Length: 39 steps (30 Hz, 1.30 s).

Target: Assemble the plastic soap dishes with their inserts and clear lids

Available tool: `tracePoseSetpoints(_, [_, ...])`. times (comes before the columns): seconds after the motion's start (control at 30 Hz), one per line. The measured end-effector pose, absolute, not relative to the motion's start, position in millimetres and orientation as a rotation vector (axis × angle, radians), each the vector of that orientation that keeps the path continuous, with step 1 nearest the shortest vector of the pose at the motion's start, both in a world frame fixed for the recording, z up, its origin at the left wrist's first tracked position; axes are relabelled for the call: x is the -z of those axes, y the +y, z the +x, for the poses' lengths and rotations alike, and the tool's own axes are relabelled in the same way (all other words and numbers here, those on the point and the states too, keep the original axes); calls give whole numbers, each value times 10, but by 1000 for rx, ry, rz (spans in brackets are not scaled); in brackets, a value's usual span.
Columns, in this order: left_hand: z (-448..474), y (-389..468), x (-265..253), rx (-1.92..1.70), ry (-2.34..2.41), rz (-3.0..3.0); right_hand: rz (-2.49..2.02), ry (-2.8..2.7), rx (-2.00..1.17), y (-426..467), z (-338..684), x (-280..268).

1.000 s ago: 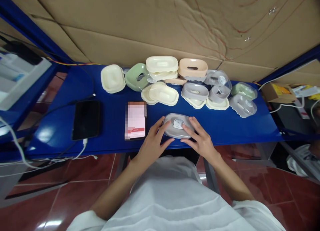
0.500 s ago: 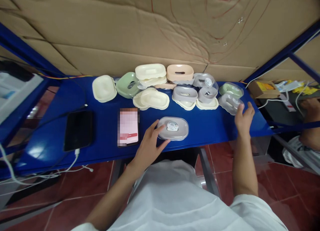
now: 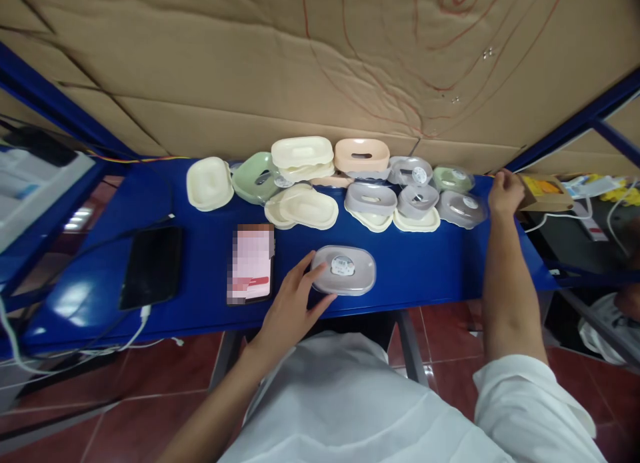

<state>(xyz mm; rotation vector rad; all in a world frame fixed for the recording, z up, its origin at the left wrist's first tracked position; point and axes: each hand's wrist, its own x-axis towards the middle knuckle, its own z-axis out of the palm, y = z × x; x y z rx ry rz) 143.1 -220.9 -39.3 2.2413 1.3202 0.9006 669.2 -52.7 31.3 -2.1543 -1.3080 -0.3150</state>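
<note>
My left hand grips the left end of a grey oval soap dish, thumb at its near edge and fingers over the top. A clear lid with a round white label covers this dish. At the table's far right end, my right hand has its fingers curled in; whatever they may hold is hidden. Left of that hand sit a grey lidded soap dish and a green lidded one. The open cardboard box is just to its right.
Along the back of the blue table stand cream trays, a peach dish, a green dish and several grey dishes. A phone and a plugged-in black device lie left. Behind rises a cardboard wall.
My right hand has moved forward and right, past the grey and green dishes toward the cardboard box, its fingers curling in. My left hand stays on the grey soap dish. The view has shifted slightly.
</note>
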Motion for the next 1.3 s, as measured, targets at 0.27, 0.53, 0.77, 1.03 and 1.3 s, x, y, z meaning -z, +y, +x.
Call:
tracePoseSetpoints(0.27, [1498,-2205,383,-929,1345,2248,-2185,-1407,270,-1303,6125,-73])
tracePoseSetpoints(0.53, [1745,-2251,367,-834,1313,2406,-1394,-2292,-214,-2024,4976,-11])
tracePoseSetpoints(0.77, [1741,-2248,377,-813,1193,2386,-1288,-2409,-482,-2390,4550,31])
tracePoseSetpoints(1.03, [1582,-2250,409,-841,1272,2287,-1589,-1754,195,-1713,6037,-206])
tracePoseSetpoints(1.3, [1623,-2254,451,-808,1301,2382,-2192,-1434,240,-657,6521,-310])
